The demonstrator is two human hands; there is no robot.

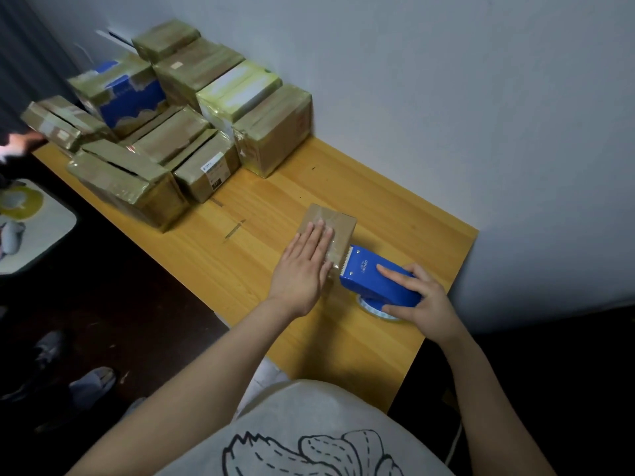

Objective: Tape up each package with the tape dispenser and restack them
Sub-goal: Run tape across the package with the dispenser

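Observation:
A small brown cardboard package (338,223) lies on the wooden table (261,214), with clear tape across its top. My left hand (304,266) presses flat on it, fingers straight. My right hand (421,297) grips the blue tape dispenser (371,274), index finger stretched along its top. The dispenser's toothed edge sits against the package's near right side. The tape roll (374,310) shows below the dispenser.
A pile of several taped packages (171,132) fills the far left of the table against the white wall (446,97). Another person's hand (17,144) shows at the left edge. Shoes (92,383) stand on the dark floor beside the table.

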